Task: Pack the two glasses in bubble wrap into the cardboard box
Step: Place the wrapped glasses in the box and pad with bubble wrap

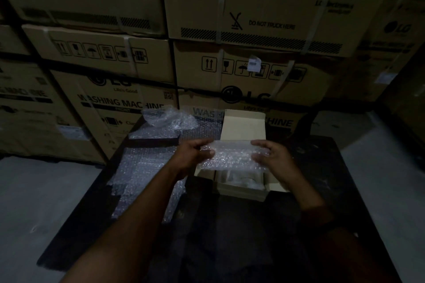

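A small open cardboard box (242,193) stands on the dark table, its lid flap (243,125) raised at the back. Just above its opening I hold a bubble-wrapped bundle (232,155) level between both hands. My left hand (193,156) grips its left end and my right hand (273,156) grips its right end. Inside the box, below the bundle, something pale and wrapped (241,178) shows dimly. The light is too low to tell a glass inside either wrap.
Loose sheets of bubble wrap (142,167) cover the table's left half, with a crumpled piece (161,116) at the back. The dark table (333,190) ends near a wall of stacked large cartons (253,30). Grey floor lies on both sides.
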Available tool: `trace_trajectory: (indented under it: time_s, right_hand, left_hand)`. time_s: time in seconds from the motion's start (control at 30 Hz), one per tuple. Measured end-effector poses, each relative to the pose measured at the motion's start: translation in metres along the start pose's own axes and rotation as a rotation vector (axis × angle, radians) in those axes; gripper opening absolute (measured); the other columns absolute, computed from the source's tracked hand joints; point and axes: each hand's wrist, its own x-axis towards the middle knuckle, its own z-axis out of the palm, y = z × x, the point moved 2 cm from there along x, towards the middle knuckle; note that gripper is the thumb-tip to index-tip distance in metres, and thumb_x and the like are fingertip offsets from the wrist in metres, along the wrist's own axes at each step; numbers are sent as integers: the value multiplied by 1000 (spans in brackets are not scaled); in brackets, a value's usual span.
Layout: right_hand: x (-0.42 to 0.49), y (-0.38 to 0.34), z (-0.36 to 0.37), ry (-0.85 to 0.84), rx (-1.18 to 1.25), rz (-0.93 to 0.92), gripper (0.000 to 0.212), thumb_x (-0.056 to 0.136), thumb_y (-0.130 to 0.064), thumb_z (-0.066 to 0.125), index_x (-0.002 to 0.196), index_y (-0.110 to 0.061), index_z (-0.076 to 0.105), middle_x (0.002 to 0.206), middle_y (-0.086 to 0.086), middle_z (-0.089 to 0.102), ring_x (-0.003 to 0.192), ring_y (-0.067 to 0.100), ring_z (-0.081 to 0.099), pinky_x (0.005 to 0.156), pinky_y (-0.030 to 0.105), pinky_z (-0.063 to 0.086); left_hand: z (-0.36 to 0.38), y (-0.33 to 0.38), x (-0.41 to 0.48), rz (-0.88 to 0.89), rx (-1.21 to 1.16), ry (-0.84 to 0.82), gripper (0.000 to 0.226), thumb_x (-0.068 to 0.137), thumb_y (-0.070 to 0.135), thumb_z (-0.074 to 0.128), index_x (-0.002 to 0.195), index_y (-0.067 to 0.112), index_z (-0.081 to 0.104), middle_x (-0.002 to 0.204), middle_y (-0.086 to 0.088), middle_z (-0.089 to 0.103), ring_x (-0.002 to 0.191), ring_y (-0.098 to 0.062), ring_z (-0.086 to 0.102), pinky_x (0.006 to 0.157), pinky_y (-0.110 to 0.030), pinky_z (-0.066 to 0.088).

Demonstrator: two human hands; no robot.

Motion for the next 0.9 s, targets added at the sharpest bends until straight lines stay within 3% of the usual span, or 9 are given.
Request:
trace_trajectory:
  time_s: [0.1,0.17,0.27,0.33,0.43,0.53,0.67,0.8,0.9]
  right_hand:
    - [3,1,-6,-45,-53,83,58,72,6,75,124,-14,60,116,-3,62,101,15,64,88,30,55]
    - [5,0,-7,-23,-175,84,56,72,3,77,123,-13,61,115,-1,63,100,15,64,91,32,54]
    - [5,-3,-9,-13,-376,19,27,82,-8,71,109,-9,69,100,1,67,92,16,64,76,16,49]
    - [4,-3,-12,-10,-458,-44,15,88,-12,65,91,2,69,87,13,66,84,29,63,61,11,41]
    - [4,2,-19,28,-397,-69,22,89,-13,64,85,9,65,87,19,61,84,35,60,63,15,40]
    - [2,3,-21,94,-91,30,10,89,-8,63,99,-7,64,95,12,65,85,23,64,69,22,51]
    - [-1,6,-28,101,208,16,58,79,6,68,119,-34,53,109,4,64,94,15,65,77,29,57]
    - [1,16,-28,5,-82,-44,49,70,6,77,109,-21,66,126,-4,50,107,10,57,81,15,52]
    - [5,25,-28,118,-423,-198,23,75,-1,76,97,-8,72,108,-1,55,97,9,56,80,1,40]
  left_hand:
    - [4,6,1,-11,137,12,62,74,-6,72,132,7,52,135,-5,55,108,-11,59,92,-26,50]
    - [10,9,4,15,278,46,56,77,-2,72,130,4,54,125,-5,60,103,-13,60,83,-23,52]
    - [11,10,13,108,489,99,27,82,13,72,107,2,69,101,-10,70,88,-20,67,78,-37,56]
    - [11,12,16,152,531,112,19,82,19,74,88,1,71,84,-14,69,73,-19,64,68,-37,53]
    - [13,14,15,137,392,86,15,85,17,69,87,2,69,82,-11,67,74,-20,63,69,-33,51]
    - [22,11,15,55,82,29,9,89,11,64,85,2,63,75,-8,61,62,-16,61,57,-27,52]
    - [30,2,17,-68,-113,172,13,89,5,63,100,7,57,83,-13,61,56,-18,59,44,-23,48]
    - [32,-3,22,-140,-84,209,9,92,5,57,93,12,62,72,-13,61,50,-18,54,45,-22,46]
    - [35,-3,22,-161,-10,158,16,95,16,55,98,6,66,75,-11,61,50,-15,57,46,-22,47]
